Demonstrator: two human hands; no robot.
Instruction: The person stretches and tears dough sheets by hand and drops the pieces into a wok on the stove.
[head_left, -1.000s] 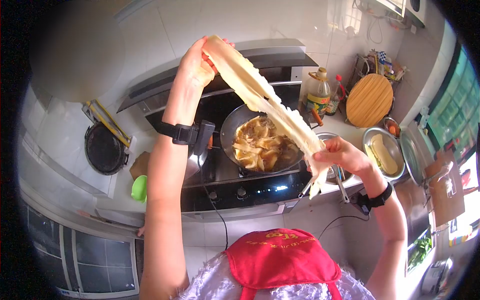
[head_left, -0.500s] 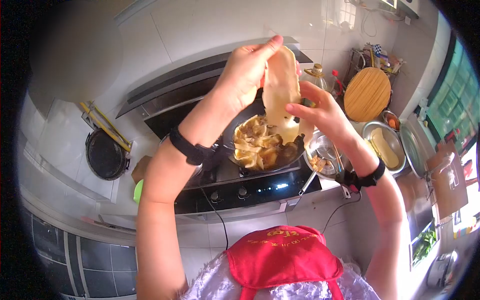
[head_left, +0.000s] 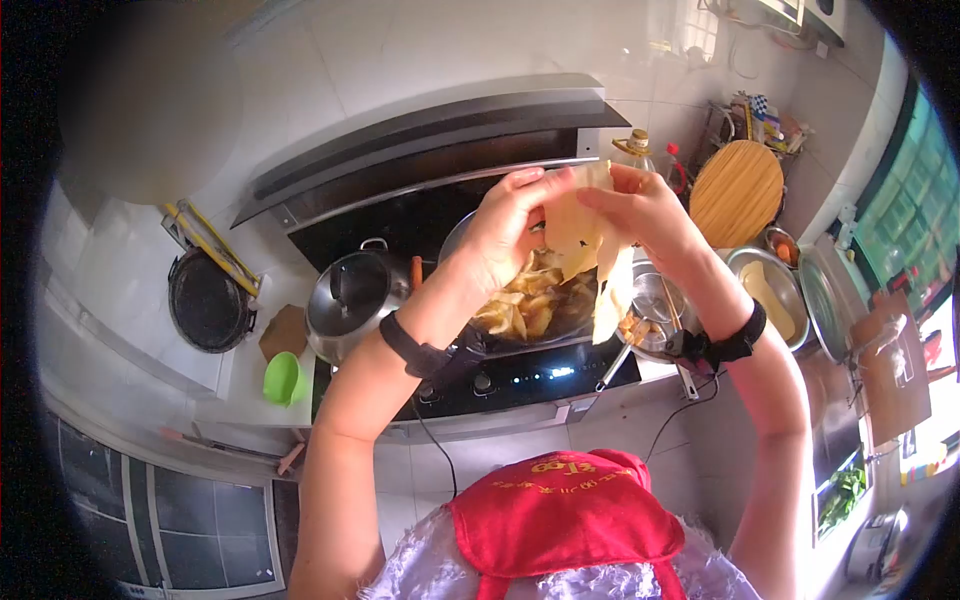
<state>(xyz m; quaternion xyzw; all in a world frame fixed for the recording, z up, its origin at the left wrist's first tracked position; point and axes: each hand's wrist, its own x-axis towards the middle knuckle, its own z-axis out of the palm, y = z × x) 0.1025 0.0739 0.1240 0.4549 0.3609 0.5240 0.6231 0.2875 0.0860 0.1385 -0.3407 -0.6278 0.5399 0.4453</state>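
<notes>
A pale, thin sheet of dough (head_left: pixel 574 235) hangs between my hands above the wok. My left hand (head_left: pixel 512 222) pinches its upper left edge with the thumb on top. Opposite it, my right hand (head_left: pixel 648 215) grips the other side, fingers closed. From the right hand a long dough strip (head_left: pixel 613 300) dangles past the wok's right side. Below, the dark wok (head_left: pixel 452 240) on the stove holds browned, glossy food with flat dough pieces (head_left: pixel 530 305). My hands and the dough cover part of the wok.
Left of the wok stands a lidded pot (head_left: pixel 350 297), with a green cup (head_left: pixel 285 380) beside it. On the right are a metal bowl with a ladle and chopsticks (head_left: pixel 652 300), a bowl of dough (head_left: pixel 768 295), a round wooden board (head_left: pixel 737 193) and an oil bottle (head_left: pixel 637 147).
Both hands have come lower, and my left hand has shifted so the lidded pot shows. The single long dough sheet now hangs as a shorter piece and a separate-looking strip on the right.
</notes>
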